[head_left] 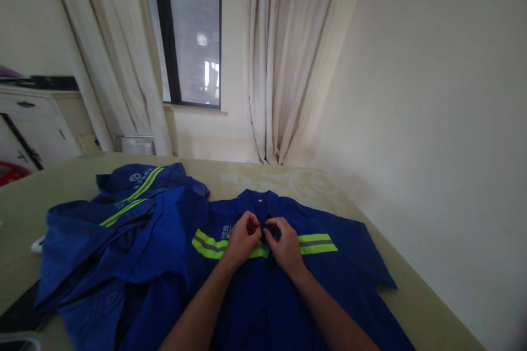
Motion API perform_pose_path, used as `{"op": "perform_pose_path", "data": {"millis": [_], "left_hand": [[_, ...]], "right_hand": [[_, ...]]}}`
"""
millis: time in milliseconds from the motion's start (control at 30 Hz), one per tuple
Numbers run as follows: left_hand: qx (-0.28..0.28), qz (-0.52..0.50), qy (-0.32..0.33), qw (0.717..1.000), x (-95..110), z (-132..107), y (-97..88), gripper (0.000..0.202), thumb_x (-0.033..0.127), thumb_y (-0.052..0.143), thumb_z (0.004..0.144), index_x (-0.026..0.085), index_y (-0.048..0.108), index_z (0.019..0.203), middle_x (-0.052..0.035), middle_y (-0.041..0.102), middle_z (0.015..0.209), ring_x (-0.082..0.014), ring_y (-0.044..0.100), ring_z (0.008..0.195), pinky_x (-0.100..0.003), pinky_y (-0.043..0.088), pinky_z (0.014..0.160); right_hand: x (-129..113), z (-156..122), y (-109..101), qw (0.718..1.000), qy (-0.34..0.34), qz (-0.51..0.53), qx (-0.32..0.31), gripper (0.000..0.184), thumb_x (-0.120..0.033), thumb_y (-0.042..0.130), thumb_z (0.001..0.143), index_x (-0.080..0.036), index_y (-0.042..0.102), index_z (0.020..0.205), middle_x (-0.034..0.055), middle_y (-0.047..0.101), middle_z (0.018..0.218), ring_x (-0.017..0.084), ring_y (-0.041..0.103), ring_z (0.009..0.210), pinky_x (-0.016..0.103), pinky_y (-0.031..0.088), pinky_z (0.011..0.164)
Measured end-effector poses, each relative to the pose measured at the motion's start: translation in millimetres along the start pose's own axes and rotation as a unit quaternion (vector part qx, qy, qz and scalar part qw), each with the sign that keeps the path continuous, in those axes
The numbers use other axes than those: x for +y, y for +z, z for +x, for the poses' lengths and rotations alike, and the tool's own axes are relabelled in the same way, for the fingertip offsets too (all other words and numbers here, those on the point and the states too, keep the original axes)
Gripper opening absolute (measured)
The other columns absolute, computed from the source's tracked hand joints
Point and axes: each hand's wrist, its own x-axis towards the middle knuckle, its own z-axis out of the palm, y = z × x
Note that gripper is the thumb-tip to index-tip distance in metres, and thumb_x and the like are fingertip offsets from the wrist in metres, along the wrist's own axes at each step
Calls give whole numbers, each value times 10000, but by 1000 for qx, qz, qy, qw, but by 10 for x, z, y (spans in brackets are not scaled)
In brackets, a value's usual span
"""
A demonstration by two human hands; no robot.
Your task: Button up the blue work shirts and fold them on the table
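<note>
A blue work shirt [329, 279] with a yellow-green reflective chest band lies spread front up, its collar pointing away from me. At the front opening below the collar, my left hand [244, 238] pinches one edge of the shirt between thumb and forefinger. Close beside it, my right hand [284, 242] pinches the opposite edge in the same way. The fingertips of both hands almost meet, and any button between them is too small to make out. White lettering shows on the chest, partly covered by my left hand.
More blue work clothes [135, 241] with reflective bands lie crumpled in a heap at the left, against the shirt. Everything rests on a pale green table [230, 175]. A wall [444, 137] runs along the right; curtains [272, 66] and a window stand behind. A dark flat object [24, 307] lies front left.
</note>
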Motion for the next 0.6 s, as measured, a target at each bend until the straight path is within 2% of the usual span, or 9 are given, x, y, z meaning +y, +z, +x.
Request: {"op": "perform_pose_path", "data": {"millis": [233, 467, 600], "left_hand": [[-12, -24, 10, 1000, 32, -12, -23, 93, 213, 598, 779, 219, 517, 823, 37, 592, 793, -122, 563, 688, -224, 445, 642], [7, 55, 0, 998, 94, -34, 22, 88, 280, 645, 814, 213, 613, 860, 13, 676, 756, -164, 641, 686, -263, 481, 653], [-8, 78, -5, 997, 90, -28, 17, 127, 316, 632, 836, 199, 680, 833, -14, 718, 763, -182, 664, 699, -279, 486, 664]], "right_hand": [[-26, 2, -17, 1000, -1, -3, -5, 89, -179, 661, 850, -226, 700, 916, 34, 664, 905, 209, 625, 785, 327, 485, 733], [-59, -2, -37, 1000, -9, -7, -6, 144, -121, 580, 882, -235, 665, 866, 35, 633, 919, 214, 633, 842, 333, 484, 771], [-46, -3, -35, 1000, -10, -6, -2, 148, -124, 575, 893, -232, 656, 832, 27, 627, 890, 209, 630, 828, 330, 478, 776]]}}
